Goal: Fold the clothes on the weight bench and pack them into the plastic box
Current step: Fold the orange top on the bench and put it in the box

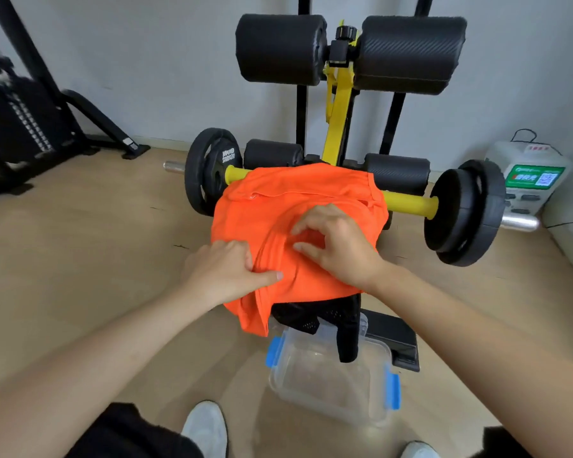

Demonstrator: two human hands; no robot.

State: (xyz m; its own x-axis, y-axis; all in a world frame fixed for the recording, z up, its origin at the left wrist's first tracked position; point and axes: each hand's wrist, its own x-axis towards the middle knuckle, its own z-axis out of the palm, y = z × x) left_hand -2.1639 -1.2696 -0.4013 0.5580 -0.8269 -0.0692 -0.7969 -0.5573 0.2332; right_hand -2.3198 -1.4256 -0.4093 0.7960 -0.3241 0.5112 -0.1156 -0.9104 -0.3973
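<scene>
An orange garment (278, 206) lies spread over the weight bench (391, 335), covering its seat. My left hand (225, 269) pinches a bunched fold at the garment's near left edge, thumb on top. My right hand (338, 242) rests on the cloth's middle with fingers curled, gripping a fold of it. A black mesh garment (315, 315) hangs from under the orange one, its end dangling over the plastic box (371, 414). The clear box with blue clips sits open on the floor just in front of the bench, with nothing inside.
A barbell with black plates (467, 213) and a yellow bar crosses behind the bench. Black roller pads (407, 54) stand above on a yellow frame. A white device (530, 176) sits by the right wall. Dark gym equipment (24, 127) is at the far left. My shoes show at the bottom.
</scene>
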